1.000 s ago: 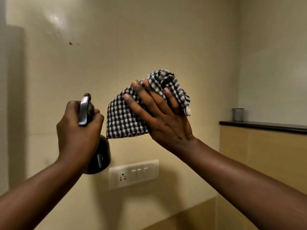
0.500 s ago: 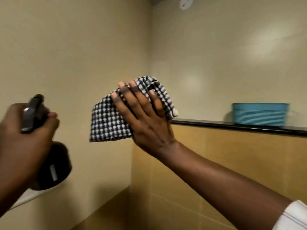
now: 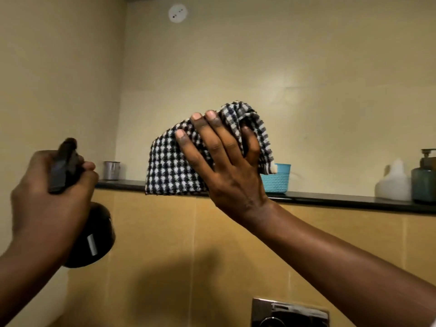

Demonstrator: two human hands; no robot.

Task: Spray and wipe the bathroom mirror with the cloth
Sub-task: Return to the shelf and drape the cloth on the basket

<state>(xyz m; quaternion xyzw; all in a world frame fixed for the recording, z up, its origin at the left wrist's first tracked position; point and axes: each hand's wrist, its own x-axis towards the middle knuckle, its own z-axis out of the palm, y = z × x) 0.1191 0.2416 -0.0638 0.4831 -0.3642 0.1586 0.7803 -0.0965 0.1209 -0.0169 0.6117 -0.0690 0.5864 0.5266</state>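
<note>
My right hand (image 3: pixel 232 175) is raised with its fingers (image 3: pixel 200 147) spread flat over the checked cloth (image 3: pixel 172 168), which hangs bunched behind and above them, the thumb tucked into its folds. My left hand (image 3: pixel 47 199) is clamped round the dark spray bottle (image 3: pixel 92 237), whose body bulges out below my fingers.

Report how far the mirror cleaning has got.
Done: both tools are picked up. The left hand grips the dark spray bottle, the right hand holds the checked cloth raised. In hand: nothing is being sprayed or wiped; the view faces a tiled wall and a black ledge, with no mirror in sight. Left: apparently all the spraying and wiping.
</note>
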